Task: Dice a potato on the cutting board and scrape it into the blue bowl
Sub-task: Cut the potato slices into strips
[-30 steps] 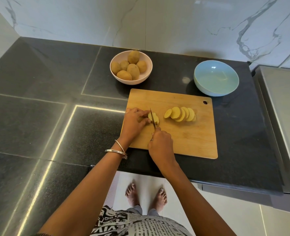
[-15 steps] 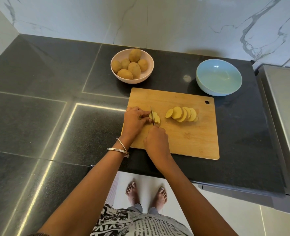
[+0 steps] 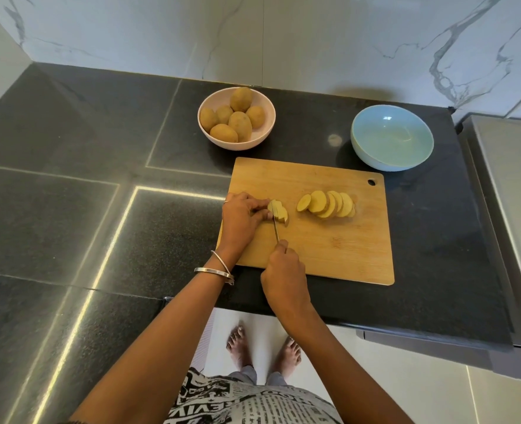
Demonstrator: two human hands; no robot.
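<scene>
Head view, task's thing: we see the potato piece [image 3: 278, 211] near the left edge of the cutting board [image 3: 329, 246], pale cut faces up, already partly sliced.
Head view, finished slices: a fanned row of potato rounds [image 3: 326, 205] lies overlapping in the middle of the board, apart from the piece under the blade.
Head view, left hand: our left hand [image 3: 241, 215] has its fingers curled over the piece, fingertips pinning its left end to the board.
Head view, right hand: our right hand [image 3: 285, 278] is wrapped closed round the handle of the knife [image 3: 276, 229], whose thin blade runs away from us and meets the piece just beside the left fingertips.
Head view, blue bowl: the blue bowl [image 3: 392, 138] sits past the board's far right corner, nothing in it.
Handling: we judge the raw potato firm and fairly dense, its wet cut faces slippery; the shrinking stub is best held from above at the skin side, fingertips tucked back from the blade.
Materials: matte wooden board with a hanging hole; glossy smooth bowl; speckled dark stone counter [image 3: 69, 224]; marble-look wall.
Other things: a pink bowl [image 3: 265, 130] of whole brown-skinned potatoes stands behind the board.
</scene>
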